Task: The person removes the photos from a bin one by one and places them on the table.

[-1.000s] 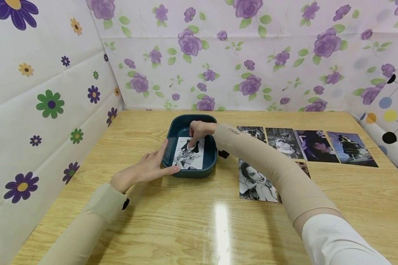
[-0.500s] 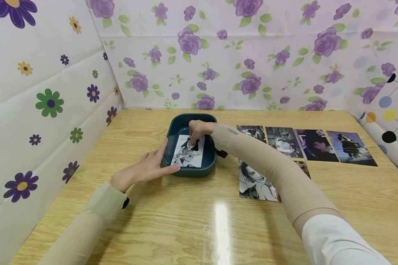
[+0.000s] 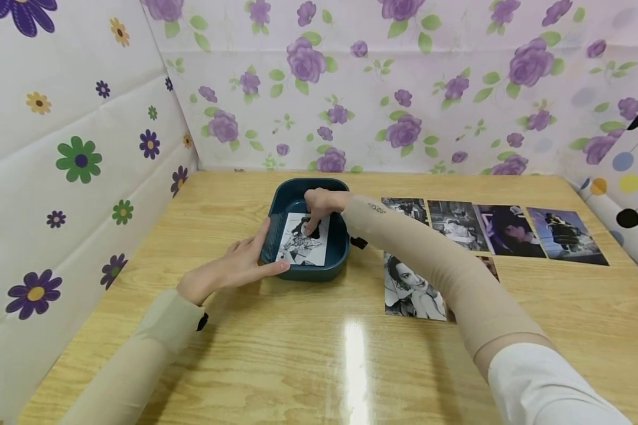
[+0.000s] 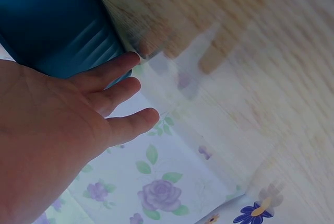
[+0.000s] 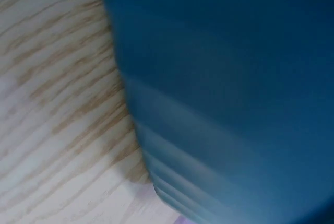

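Progress: I judge one black-and-white photo [image 3: 303, 247] is already down in the teal tray [image 3: 340, 251], with more prints yet to be dealt with on the table [image 3: 298, 354].
Tray contents: I see only that single photo lying flat on the tray floor, towards the near end; the far end of the floor is bare.
Right hand: my right hand [image 3: 319, 206] reaches into the tray from the right, fingers bent down with the tips pressing on the far part of the photo; I cannot tell whether it pinches it.
Left hand: my left hand [image 3: 234, 268] lies with straight fingers against the tray's left wall, thumb along the near rim, steadying it; the left wrist view shows the fingers [image 4: 112, 75] flat against the ribbed teal side.
Left to do: four photos in a row [image 3: 489, 227] to the right of the tray and a portrait print [image 3: 409, 286] nearer me, partly under my right sleeve.
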Action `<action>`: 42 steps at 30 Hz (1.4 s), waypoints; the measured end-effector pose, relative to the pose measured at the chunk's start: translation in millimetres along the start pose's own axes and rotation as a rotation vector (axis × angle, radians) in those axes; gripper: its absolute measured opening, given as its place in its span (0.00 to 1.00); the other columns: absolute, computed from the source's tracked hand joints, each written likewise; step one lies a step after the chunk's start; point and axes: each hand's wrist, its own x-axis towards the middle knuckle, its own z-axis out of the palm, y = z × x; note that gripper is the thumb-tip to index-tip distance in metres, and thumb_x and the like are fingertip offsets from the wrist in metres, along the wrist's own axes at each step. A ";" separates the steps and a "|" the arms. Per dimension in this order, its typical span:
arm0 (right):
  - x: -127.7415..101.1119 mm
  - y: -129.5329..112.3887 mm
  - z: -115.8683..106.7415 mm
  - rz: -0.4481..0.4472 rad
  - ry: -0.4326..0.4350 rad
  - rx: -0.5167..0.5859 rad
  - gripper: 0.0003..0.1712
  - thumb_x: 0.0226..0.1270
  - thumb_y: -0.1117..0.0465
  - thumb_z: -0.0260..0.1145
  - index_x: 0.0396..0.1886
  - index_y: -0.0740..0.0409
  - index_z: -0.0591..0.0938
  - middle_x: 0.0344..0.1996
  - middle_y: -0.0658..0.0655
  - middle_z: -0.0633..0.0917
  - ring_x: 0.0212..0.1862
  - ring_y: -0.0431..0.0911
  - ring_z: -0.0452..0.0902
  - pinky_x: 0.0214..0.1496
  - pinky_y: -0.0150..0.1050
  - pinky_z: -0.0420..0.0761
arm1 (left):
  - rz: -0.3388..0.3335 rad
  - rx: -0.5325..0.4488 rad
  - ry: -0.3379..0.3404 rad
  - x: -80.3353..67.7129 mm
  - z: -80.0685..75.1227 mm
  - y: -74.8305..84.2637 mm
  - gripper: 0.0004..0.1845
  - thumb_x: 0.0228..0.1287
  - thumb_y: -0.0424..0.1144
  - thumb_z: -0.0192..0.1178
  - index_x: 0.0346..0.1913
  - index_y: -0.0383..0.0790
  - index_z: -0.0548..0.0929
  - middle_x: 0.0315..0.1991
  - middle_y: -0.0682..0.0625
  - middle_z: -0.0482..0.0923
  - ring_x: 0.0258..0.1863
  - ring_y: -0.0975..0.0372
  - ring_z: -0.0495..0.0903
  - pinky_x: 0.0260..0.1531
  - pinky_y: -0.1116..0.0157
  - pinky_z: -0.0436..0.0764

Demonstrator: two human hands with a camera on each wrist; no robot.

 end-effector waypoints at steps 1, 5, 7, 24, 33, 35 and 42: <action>0.1 -0.1 -0.9 -0.002 0.000 -0.002 0.27 0.53 0.48 0.76 0.44 0.60 0.78 0.29 0.49 0.73 0.31 0.42 0.66 0.35 0.34 0.67 | 0.000 0.001 0.001 0.4 -0.5 -0.1 0.60 0.59 0.73 0.50 0.76 0.49 0.24 0.77 0.36 0.47 0.75 0.41 0.50 0.70 0.37 0.43; 0.8 0.4 -3.1 0.001 -0.001 -0.021 0.29 0.54 0.47 0.75 0.48 0.59 0.78 0.39 0.52 0.79 0.37 0.44 0.72 0.38 0.34 0.71 | 0.001 0.004 0.002 0.5 -1.6 -0.6 0.60 0.59 0.74 0.49 0.76 0.49 0.24 0.77 0.36 0.47 0.75 0.40 0.49 0.70 0.37 0.43; 1.8 0.7 -3.1 0.002 -0.001 -0.035 0.27 0.54 0.46 0.75 0.46 0.57 0.79 0.37 0.50 0.78 0.36 0.43 0.71 0.37 0.33 0.71 | 0.000 0.006 0.000 0.4 -1.5 -0.8 0.60 0.59 0.74 0.49 0.76 0.49 0.24 0.77 0.36 0.46 0.75 0.40 0.49 0.70 0.36 0.43; -3.9 -3.1 -1.4 0.059 -0.026 -0.232 0.45 0.42 0.33 0.76 0.53 0.56 0.74 0.49 0.56 0.78 0.49 0.50 0.70 0.56 0.44 0.73 | 0.000 -0.008 -0.005 0.2 -0.9 1.7 0.60 0.58 0.74 0.50 0.76 0.50 0.23 0.77 0.38 0.45 0.76 0.42 0.48 0.71 0.37 0.43; 0.7 0.6 -0.6 0.026 -0.039 -0.244 0.54 0.49 0.35 0.73 0.66 0.63 0.65 0.62 0.63 0.71 0.60 0.54 0.68 0.65 0.46 0.70 | 0.010 0.002 -0.005 -0.9 -1.6 3.3 0.60 0.60 0.73 0.49 0.76 0.48 0.24 0.77 0.36 0.46 0.75 0.41 0.49 0.70 0.36 0.43; 0.3 1.7 -1.0 -0.004 -0.013 -0.161 0.48 0.54 0.41 0.73 0.65 0.64 0.65 0.61 0.63 0.72 0.58 0.53 0.71 0.62 0.45 0.73 | 0.008 -0.001 -0.005 -1.0 -2.3 3.5 0.60 0.60 0.73 0.49 0.76 0.49 0.24 0.77 0.36 0.46 0.75 0.41 0.48 0.70 0.37 0.43; -2.9 7.7 3.1 -0.086 0.034 0.122 0.29 0.63 0.60 0.68 0.59 0.61 0.66 0.52 0.59 0.73 0.46 0.45 0.67 0.50 0.37 0.70 | 0.000 -0.001 -0.010 -1.9 -3.0 2.4 0.60 0.59 0.74 0.49 0.76 0.49 0.23 0.77 0.36 0.46 0.76 0.41 0.48 0.70 0.37 0.43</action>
